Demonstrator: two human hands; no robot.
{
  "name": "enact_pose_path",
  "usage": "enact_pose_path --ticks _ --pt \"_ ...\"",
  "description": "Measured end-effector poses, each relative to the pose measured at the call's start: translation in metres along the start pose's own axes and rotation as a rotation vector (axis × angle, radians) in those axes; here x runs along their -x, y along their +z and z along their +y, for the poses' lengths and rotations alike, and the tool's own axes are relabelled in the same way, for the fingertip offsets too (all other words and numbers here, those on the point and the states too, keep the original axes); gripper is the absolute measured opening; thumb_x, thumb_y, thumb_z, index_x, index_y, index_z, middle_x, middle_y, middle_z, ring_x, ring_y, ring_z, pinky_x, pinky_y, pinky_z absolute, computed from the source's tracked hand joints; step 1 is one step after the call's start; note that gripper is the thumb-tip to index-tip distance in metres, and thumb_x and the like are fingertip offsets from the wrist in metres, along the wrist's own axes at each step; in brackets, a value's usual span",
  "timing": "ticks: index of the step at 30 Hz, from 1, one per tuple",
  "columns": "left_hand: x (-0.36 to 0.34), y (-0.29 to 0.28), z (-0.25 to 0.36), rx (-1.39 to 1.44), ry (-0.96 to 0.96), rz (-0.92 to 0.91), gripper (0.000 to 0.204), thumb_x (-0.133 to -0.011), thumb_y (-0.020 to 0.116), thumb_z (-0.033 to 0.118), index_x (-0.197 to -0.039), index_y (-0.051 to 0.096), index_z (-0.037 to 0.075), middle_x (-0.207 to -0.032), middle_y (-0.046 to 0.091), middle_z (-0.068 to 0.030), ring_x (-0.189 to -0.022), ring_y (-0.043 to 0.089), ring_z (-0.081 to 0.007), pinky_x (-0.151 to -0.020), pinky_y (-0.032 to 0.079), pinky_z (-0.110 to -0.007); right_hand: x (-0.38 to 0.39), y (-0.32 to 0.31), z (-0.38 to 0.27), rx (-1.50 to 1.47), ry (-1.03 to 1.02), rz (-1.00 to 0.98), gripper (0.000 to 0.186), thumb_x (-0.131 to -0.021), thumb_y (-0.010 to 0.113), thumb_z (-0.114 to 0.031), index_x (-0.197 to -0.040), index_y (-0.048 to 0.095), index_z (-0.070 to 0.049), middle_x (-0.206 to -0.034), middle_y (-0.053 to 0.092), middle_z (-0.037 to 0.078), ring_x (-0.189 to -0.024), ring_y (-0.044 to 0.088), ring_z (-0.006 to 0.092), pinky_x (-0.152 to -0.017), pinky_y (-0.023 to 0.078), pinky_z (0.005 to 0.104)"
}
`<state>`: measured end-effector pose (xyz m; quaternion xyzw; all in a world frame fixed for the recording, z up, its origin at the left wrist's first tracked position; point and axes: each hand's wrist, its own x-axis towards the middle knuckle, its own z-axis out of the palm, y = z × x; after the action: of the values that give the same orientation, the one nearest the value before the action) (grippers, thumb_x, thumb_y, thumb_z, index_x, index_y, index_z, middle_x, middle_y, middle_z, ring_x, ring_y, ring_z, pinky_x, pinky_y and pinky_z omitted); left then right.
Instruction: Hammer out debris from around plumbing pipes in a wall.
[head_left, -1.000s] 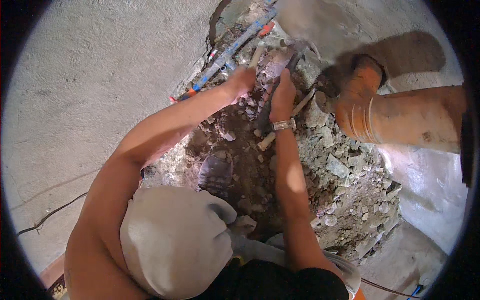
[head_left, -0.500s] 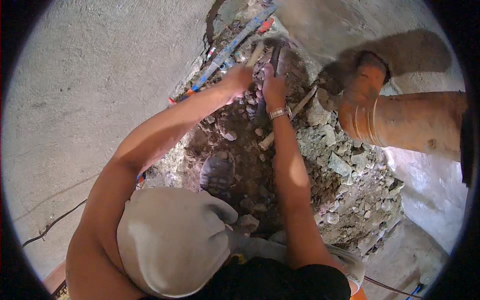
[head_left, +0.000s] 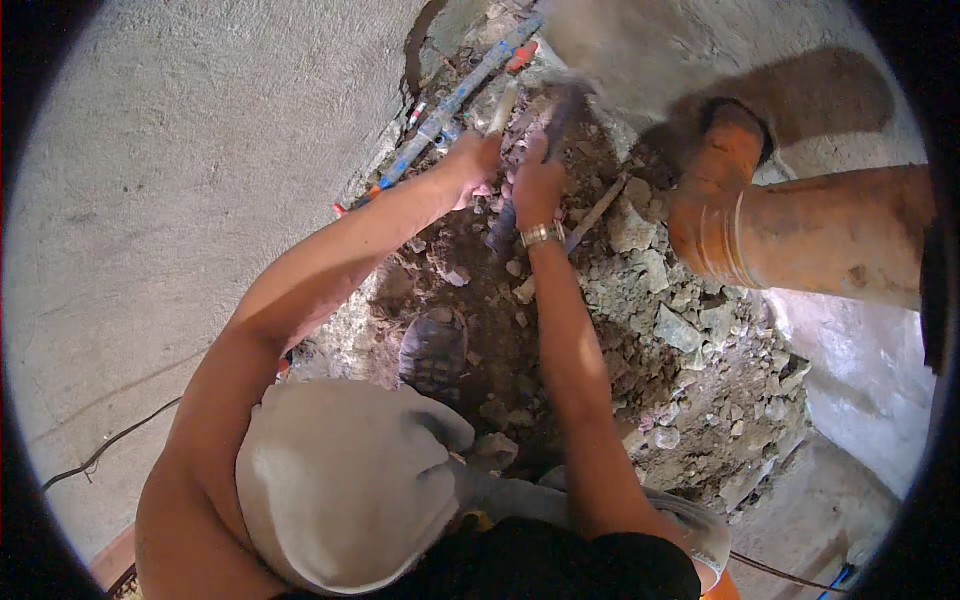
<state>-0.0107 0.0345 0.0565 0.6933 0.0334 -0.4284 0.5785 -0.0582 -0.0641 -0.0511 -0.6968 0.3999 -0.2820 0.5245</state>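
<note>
**Digging by hand in a rubble trench**

Reaching to upper centre, the left hand (head_left: 472, 160) and right hand (head_left: 537, 182) sit close together in rubble (head_left: 680, 330); whether either grips anything cannot be told. Blue pipe (head_left: 455, 100) runs just beyond them; an orange drainpipe (head_left: 800, 235) crowds the right, and a bent knee (head_left: 340, 480) fills the foreground.
</note>
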Motion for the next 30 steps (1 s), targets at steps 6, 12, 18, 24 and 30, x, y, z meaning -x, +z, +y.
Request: enact_pose_path --ticks 6,12,18,24,30 --pt "0.006 -0.020 -0.001 0.044 -0.011 0.116 0.026 -0.103 0.046 0.029 -0.087 0.048 0.009 -0.065 0.044 -0.0003 -0.044 0.038 -0.0102 -0.036 0.029 -0.027 0.007 -0.010 -0.055 -0.240 0.239 -0.341 0.052 -0.099 0.048 -0.049 -0.066 0.051 -0.008 -0.052 0.049 0.001 -0.039 0.046 0.0146 -0.036 0.039 0.0326" --pt "-0.006 -0.017 -0.008 0.153 -0.009 0.069 0.021 -0.100 0.050 0.026 -0.090 0.049 0.008 -0.063 0.045 -0.0004 -0.042 0.038 -0.0102 -0.035 0.030 -0.025 0.000 -0.034 -0.072 -0.199 0.410 -0.525 0.055 -0.098 0.049 -0.051 -0.068 0.051 -0.005 -0.055 0.053 0.004 -0.044 0.053 0.0189 -0.041 0.041 0.0373" --pt "0.003 0.000 0.005 0.278 -0.114 0.072 0.016 -0.097 0.054 0.024 -0.099 0.055 0.009 -0.064 0.045 0.0004 -0.048 0.043 -0.0112 -0.040 0.035 -0.025 -0.013 -0.031 -0.050 0.176 0.099 -0.288 0.047 -0.096 0.053 -0.050 -0.079 0.057 -0.006 -0.065 0.056 0.005 -0.048 0.054 0.0153 -0.043 0.045 0.0312" --pt "-0.021 0.014 -0.021 0.323 0.003 -0.012 0.020 -0.098 0.052 0.026 -0.104 0.052 0.007 -0.061 0.044 0.0001 -0.041 0.038 -0.0132 -0.035 0.031 -0.030 -0.008 -0.053 -0.049 -0.272 0.316 -0.424 0.045 -0.097 0.050 -0.045 -0.074 0.053 -0.007 -0.064 0.052 0.002 -0.054 0.052 0.0142 -0.048 0.043 0.0330" --pt "-0.029 0.042 -0.017 -0.116 0.062 0.330 0.023 -0.098 0.046 0.022 -0.090 0.059 0.005 -0.064 0.053 -0.0031 -0.044 0.048 -0.0199 -0.037 0.035 -0.033 -0.003 -0.064 -0.066 -0.101 0.164 -0.254 0.052 -0.098 0.048 -0.048 -0.068 0.054 -0.006 -0.061 0.050 0.002 -0.053 0.049 0.0156 -0.049 0.041 0.0360"
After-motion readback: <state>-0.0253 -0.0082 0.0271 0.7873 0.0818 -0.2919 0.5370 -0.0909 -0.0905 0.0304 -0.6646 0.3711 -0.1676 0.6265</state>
